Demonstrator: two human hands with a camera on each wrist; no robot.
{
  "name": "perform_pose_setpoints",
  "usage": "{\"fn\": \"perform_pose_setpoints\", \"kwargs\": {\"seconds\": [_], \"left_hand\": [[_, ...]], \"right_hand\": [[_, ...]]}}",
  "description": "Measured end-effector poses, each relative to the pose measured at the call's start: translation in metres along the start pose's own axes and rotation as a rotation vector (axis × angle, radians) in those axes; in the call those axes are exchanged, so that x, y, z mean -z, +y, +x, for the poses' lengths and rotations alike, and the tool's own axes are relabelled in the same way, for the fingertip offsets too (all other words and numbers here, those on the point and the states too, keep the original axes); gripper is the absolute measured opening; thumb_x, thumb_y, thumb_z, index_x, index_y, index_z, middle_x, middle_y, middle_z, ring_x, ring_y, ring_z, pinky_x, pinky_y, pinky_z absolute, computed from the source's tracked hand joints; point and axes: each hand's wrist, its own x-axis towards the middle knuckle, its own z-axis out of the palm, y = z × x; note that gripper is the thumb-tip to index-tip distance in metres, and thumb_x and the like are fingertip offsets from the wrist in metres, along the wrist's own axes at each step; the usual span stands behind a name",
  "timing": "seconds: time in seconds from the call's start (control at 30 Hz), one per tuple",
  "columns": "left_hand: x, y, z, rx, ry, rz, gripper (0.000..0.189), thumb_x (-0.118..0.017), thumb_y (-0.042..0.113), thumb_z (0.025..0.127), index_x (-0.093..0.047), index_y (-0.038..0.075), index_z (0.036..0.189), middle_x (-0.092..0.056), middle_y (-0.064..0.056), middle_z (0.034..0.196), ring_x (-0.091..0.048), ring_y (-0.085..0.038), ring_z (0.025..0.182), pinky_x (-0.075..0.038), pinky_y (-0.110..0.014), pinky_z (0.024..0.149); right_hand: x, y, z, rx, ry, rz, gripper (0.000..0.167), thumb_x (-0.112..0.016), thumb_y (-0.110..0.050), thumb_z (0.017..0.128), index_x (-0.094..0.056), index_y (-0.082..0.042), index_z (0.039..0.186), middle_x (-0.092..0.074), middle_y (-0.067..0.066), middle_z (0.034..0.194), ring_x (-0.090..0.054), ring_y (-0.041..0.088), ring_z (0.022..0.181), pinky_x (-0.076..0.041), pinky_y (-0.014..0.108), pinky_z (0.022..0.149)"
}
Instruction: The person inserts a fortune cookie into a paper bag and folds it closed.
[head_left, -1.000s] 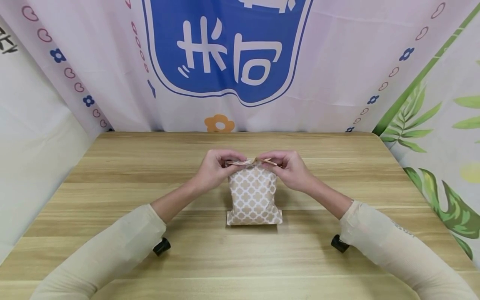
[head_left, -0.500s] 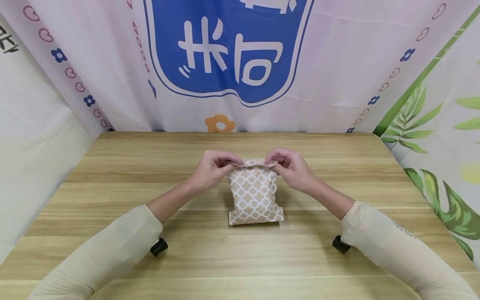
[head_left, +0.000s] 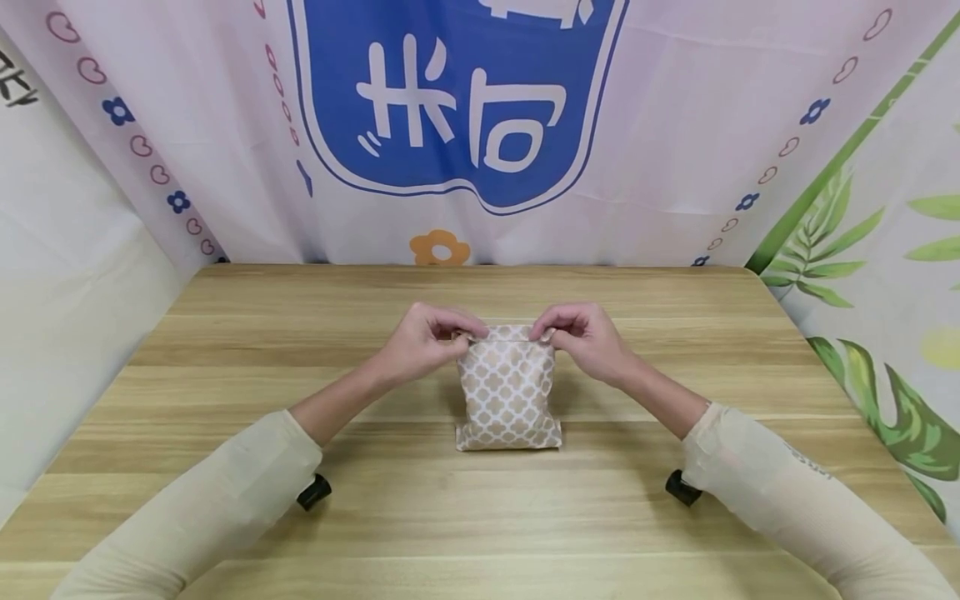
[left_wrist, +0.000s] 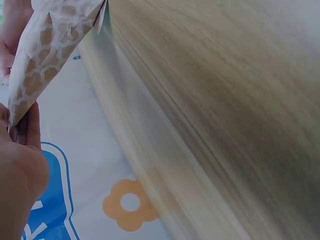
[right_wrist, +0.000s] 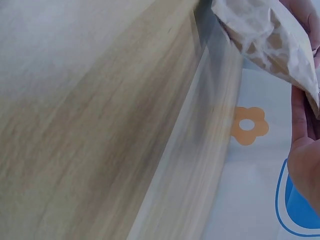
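A plump beige paper bag with a white lattice print stands on the wooden table, its flat bottom edge toward me. Its top edge is folded over into a band. At the top left corner my left hand pinches the fold between thumb and fingers. My right hand pinches the opposite corner in the same way. From the left wrist, the bag is seen side-on, tapering into the left hand. The right wrist view shows the bag narrowing to the right hand. Its contents are hidden.
The wooden table reaches back to a printed curtain with a blue sign. Beige sleeves cover both forearms, and a black wrist camera shows under the left one, another black camera under the right.
The bag's top edge, bunched up between the hands a second ago, is now spread into a straight folded band. The hands' fingertips have moved apart toward the corners.
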Motion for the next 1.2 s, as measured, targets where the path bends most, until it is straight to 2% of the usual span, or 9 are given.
{"fn": "perform_pose_setpoints", "kwargs": {"seconds": [0.1,0.2,0.4,0.6,0.7,0.8,0.9,1.03,1.2], "left_hand": [[-0.001,0.0,-0.001,-0.001,-0.006,0.024,0.025,-0.06,-0.013,0.084,-0.078,-0.009,0.101,-0.076,-0.023,0.109,-0.068,-0.017,0.085,-0.052,-0.016,0.064],[-0.002,0.0,-0.001,-0.021,0.001,0.038,0.019,-0.064,-0.013,0.088,-0.078,-0.009,0.101,-0.076,-0.023,0.109,-0.071,-0.023,0.093,-0.056,-0.017,0.069],[-0.004,0.001,0.001,-0.038,0.044,-0.013,0.021,-0.067,-0.017,0.09,-0.073,-0.014,0.11,-0.074,-0.027,0.111,-0.073,-0.018,0.091,-0.06,-0.021,0.073],[-0.005,0.002,0.002,-0.011,0.05,-0.042,0.031,-0.066,-0.018,0.089,-0.068,-0.015,0.119,-0.071,-0.031,0.114,-0.073,-0.017,0.092,-0.062,-0.024,0.078],[-0.005,0.002,0.002,0.01,0.057,-0.012,0.027,-0.068,-0.015,0.089,-0.07,-0.014,0.117,-0.073,-0.029,0.111,-0.07,-0.012,0.082,-0.059,-0.02,0.069],[-0.005,0.002,0.003,0.041,0.068,0.029,0.023,-0.071,-0.01,0.091,-0.073,-0.01,0.113,-0.076,-0.023,0.105,-0.057,-0.006,0.063,-0.047,-0.016,0.054],[-0.005,0.001,0.003,0.07,0.069,0.047,0.019,-0.073,-0.003,0.092,-0.075,-0.007,0.111,-0.077,-0.018,0.097,-0.048,-0.006,0.054,-0.039,-0.017,0.047],[-0.007,0.002,0.005,0.068,0.063,0.041,0.015,-0.076,0.002,0.093,-0.077,-0.005,0.106,-0.076,-0.014,0.092,-0.048,-0.006,0.052,-0.04,-0.019,0.046],[-0.011,0.004,0.007,0.029,0.072,0.038,0.006,-0.075,-0.002,0.092,-0.077,-0.005,0.097,-0.076,-0.017,0.093,-0.053,-0.006,0.057,-0.042,-0.018,0.048]], "right_hand": [[0.001,0.0,-0.001,0.014,-0.003,-0.008,0.021,-0.051,0.014,0.09,-0.072,0.013,0.091,-0.073,0.023,0.094,-0.065,0.007,0.076,-0.054,0.019,0.066],[0.0,-0.001,0.0,0.019,-0.007,-0.016,0.015,-0.058,0.012,0.093,-0.073,0.014,0.093,-0.073,0.025,0.094,-0.066,0.007,0.077,-0.055,0.019,0.067],[0.001,-0.003,0.002,0.021,-0.007,-0.026,0.01,-0.066,0.015,0.091,-0.074,0.015,0.097,-0.074,0.03,0.097,-0.069,0.006,0.077,-0.057,0.018,0.066],[0.0,-0.006,0.002,-0.015,0.007,-0.009,0.024,-0.067,0.017,0.09,-0.068,0.018,0.113,-0.073,0.032,0.096,-0.072,0.005,0.079,-0.059,0.019,0.066],[-0.002,-0.008,0.002,-0.035,0.024,0.006,0.03,-0.067,0.018,0.089,-0.065,0.018,0.119,-0.072,0.034,0.093,-0.073,0.005,0.078,-0.059,0.019,0.066],[-0.003,-0.009,0.001,-0.041,0.04,0.005,0.03,-0.067,0.018,0.09,-0.065,0.019,0.119,-0.072,0.034,0.093,-0.073,0.004,0.079,-0.06,0.02,0.067],[-0.004,-0.01,0.001,-0.036,0.056,0.001,0.03,-0.067,0.018,0.089,-0.064,0.02,0.119,-0.073,0.034,0.094,-0.073,0.004,0.08,-0.06,0.019,0.068],[-0.005,-0.01,0.001,-0.012,0.069,-0.016,0.032,-0.067,0.018,0.088,-0.066,0.017,0.119,-0.074,0.031,0.092,-0.073,0.006,0.08,-0.057,0.018,0.063],[-0.004,-0.01,0.003,0.009,0.04,-0.08,0.033,-0.066,0.015,0.088,-0.068,0.011,0.12,-0.075,0.023,0.091,-0.072,0.01,0.077,-0.055,0.018,0.06]]}}
